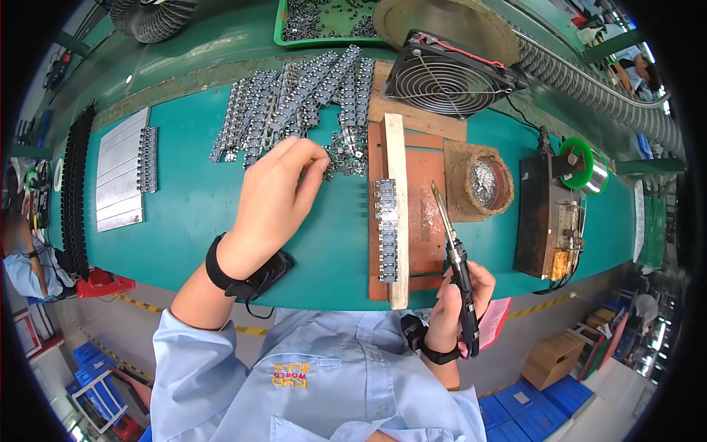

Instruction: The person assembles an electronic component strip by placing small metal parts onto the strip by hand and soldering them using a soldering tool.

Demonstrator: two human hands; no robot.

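Observation:
My left hand (pixel 276 199) is over the green mat, its fingers bent together at the edge of a heap of small metal parts (pixel 346 153); whatever is between the fingertips is hidden. In my right hand (pixel 460 306) is a black soldering iron (pixel 460 272), its tip pointing up and away over a reddish-brown board (pixel 426 199). A pale wooden bar (pixel 396 221) lies along this board, with a strip of small connectors (pixel 387 232) against its left side. Many similar strips (pixel 294 96) are piled beyond my left hand.
A black fan (pixel 453 77) stands at the back. Right of the board are a round pot (pixel 482 184), a dark box-shaped device (pixel 536 214) and a solder wire spool (pixel 582 166). Metal plates (pixel 118 177) lie on the left; a green tray (pixel 331 22) is at the back.

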